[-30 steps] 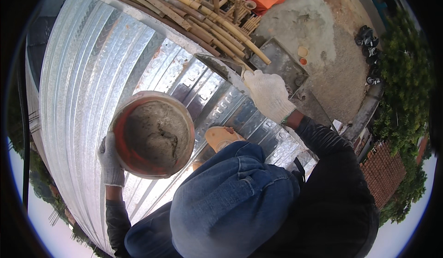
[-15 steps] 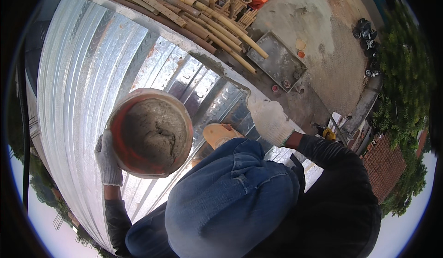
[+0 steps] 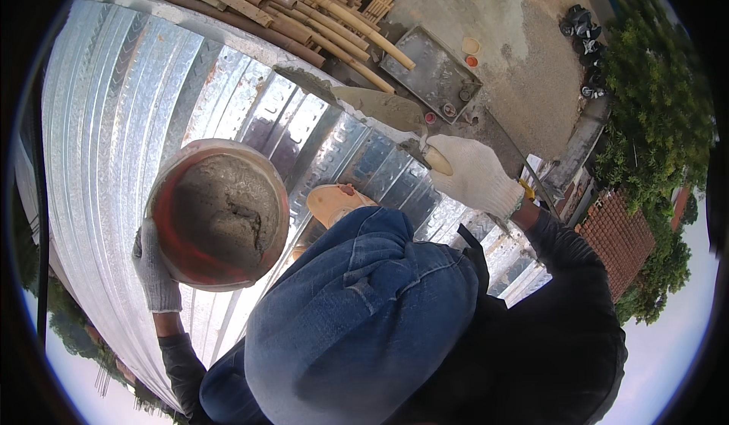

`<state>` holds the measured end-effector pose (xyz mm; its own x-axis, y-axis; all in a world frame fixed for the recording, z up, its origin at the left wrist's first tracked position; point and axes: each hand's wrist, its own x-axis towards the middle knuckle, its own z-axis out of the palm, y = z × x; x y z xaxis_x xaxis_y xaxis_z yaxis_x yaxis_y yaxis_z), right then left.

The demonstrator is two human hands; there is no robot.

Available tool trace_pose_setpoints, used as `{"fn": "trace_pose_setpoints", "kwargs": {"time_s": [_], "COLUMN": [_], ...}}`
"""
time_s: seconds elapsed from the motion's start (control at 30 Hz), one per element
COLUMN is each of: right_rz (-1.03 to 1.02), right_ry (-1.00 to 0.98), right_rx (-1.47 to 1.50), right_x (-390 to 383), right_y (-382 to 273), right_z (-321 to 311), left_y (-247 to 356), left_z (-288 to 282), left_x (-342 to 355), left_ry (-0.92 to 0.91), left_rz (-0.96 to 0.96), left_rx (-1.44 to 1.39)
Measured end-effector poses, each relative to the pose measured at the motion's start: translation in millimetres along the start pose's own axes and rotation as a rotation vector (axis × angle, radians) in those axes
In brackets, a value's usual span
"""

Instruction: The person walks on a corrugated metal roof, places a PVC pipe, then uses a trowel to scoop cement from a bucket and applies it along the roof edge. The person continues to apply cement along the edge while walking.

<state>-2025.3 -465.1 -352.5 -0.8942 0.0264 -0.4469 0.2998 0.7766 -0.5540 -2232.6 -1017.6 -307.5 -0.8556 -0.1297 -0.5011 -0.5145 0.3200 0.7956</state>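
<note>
My left hand, in a pale knit glove, grips the left side of a round reddish bucket. Grey wet mortar partly fills it, with a rough hollow in its surface. My right hand, gloved in white, is closed round the handle of a trowel. The trowel's mortar-smeared blade points left along the concrete ledge at the edge of the metal sheeting. A patch of mortar lies on that ledge just beyond the blade's tip.
Ribbed metal sheeting lies beneath me, with my tan boot on it. Beyond the ledge are bamboo poles and, lower down, a mortar trough. Dark bags, a tiled roof and trees stand right.
The view has shifted, so the scene sits further left. My right hand has moved rightward along the ledge and turned, bringing the trowel's blade and handle into sight. My left hand still holds the bucket.
</note>
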Motion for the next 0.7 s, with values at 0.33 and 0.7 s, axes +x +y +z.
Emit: {"fn": "trace_pose_setpoints", "kwargs": {"time_s": [0.33, 0.7], "right_rz": [0.242, 0.019], "right_ry": [-0.106, -0.057], "right_rx": [0.106, 0.304], "right_x": [-24, 9], "right_y": [50, -18], "right_z": [-18, -7], "left_y": [-5, 29], "left_z": [-15, 27], "left_x": [12, -11], "left_ry": [-0.034, 0.036], "left_rz": [0.012, 0.017], "left_rx": [0.017, 0.062]}}
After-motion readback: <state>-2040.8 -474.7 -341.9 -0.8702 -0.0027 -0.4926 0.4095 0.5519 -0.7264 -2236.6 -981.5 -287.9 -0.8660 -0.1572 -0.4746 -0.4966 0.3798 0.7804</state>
